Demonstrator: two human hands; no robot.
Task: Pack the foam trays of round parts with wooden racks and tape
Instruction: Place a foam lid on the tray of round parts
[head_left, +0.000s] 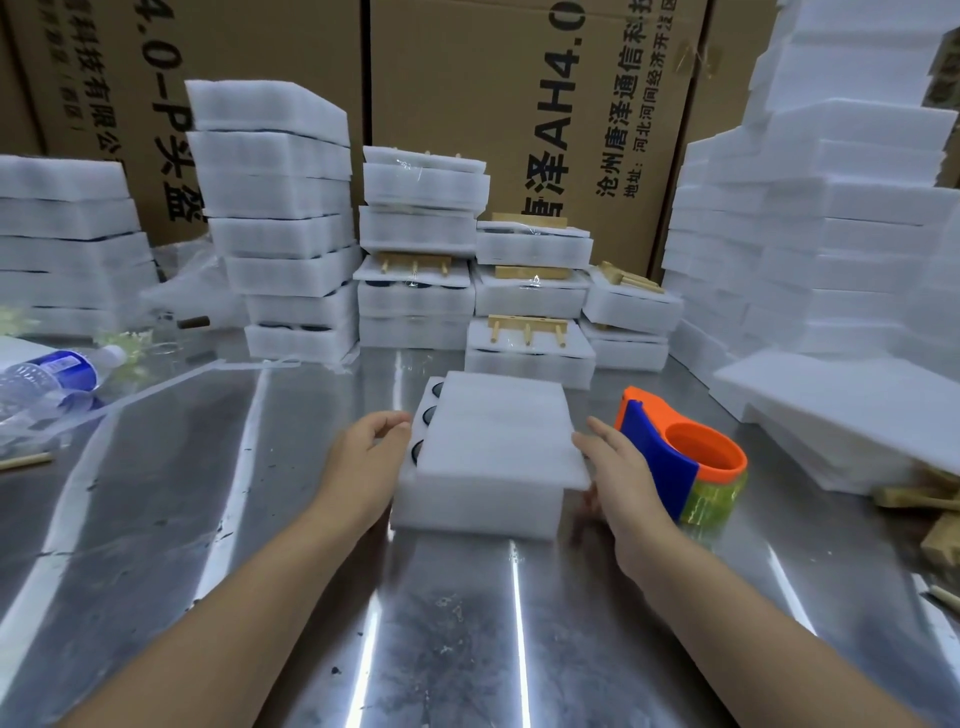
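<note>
A white foam tray (475, 512) of dark round parts (432, 414) sits on the metal table in front of me. A flat foam sheet (501, 431) lies on top of it, shifted right, so the parts along the left edge show. My left hand (363, 457) touches the tray's left side with fingers loosely curled. My right hand (618, 467) rests against the right edge of the sheet, fingers straight. An orange and blue tape dispenser (680, 457) stands just right of my right hand. Packed trays with wooden racks (527, 327) taped on top are stacked behind.
Tall stacks of foam trays (280, 218) rise at back left and foam sheets (841, 234) at right, with cardboard boxes (519, 104) behind. A water bottle (52, 371) lies at left. Loose wooden racks (924, 499) lie at the right edge.
</note>
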